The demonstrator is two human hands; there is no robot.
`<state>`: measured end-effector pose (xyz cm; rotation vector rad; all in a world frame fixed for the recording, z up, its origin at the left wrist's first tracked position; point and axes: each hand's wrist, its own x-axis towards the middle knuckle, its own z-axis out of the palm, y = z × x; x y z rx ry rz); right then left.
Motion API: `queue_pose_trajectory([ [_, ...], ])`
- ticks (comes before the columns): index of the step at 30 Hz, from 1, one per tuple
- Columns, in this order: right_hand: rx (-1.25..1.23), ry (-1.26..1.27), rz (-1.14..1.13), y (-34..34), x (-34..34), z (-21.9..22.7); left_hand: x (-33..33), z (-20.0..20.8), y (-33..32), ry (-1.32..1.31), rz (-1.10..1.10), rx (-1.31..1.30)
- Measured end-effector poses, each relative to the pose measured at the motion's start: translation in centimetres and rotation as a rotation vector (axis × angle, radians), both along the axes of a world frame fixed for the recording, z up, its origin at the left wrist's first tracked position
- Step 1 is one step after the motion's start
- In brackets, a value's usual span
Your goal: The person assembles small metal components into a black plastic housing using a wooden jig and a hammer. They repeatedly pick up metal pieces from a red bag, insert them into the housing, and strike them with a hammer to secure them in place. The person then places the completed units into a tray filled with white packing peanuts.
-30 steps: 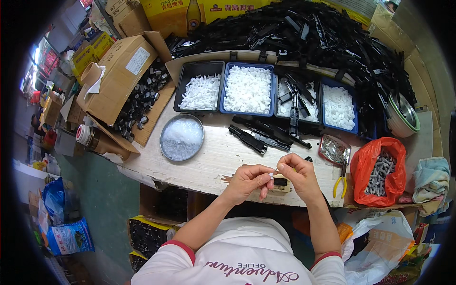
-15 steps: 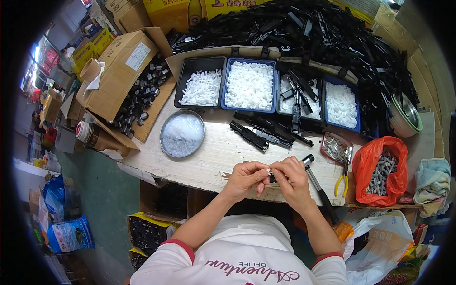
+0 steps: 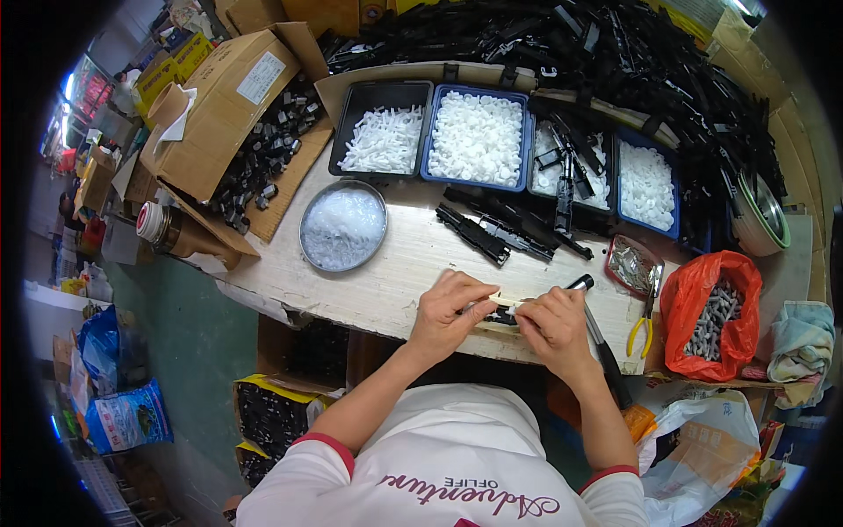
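Hands (image 3: 443,316) (image 3: 557,332) moved farther apart, fingers curled, grasp unclear, black part (image 3: 502,315) between them

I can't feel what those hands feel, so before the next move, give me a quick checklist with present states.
1. Both hands in view: ok; left hand and right hand are near the table's front edge.
2. Dark part between them fully visible: not ok; partly covered.
3. What each hand pinches: cannot tell; too small and hidden.
4. Hammer wholly on the table: not ok; its grip juts past the front edge.
5. Pliers free: ok; no hand touches them.
6. Third bin from the left uncovered: not ok; black parts lie across it.
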<state>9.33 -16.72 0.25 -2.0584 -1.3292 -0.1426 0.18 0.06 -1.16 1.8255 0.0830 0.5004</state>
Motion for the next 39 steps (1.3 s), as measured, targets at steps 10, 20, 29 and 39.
queue_pose_trajectory([
  [10,-0.203,-0.051,0.128,1.2,0.5,-0.7,-0.4,-2.4,-0.9,0.074,-0.004,0.397],
  [20,-0.278,0.079,0.125,0.4,2.0,0.7,0.5,-1.8,-0.8,0.161,-0.057,0.343],
  [29,-0.037,-0.140,-0.899,-17.9,9.4,3.8,0.4,-1.8,-1.1,0.126,-0.025,0.444],
  [39,-0.404,0.183,-0.919,-24.4,13.3,1.4,4.2,-0.5,5.8,0.011,0.106,0.663],
])
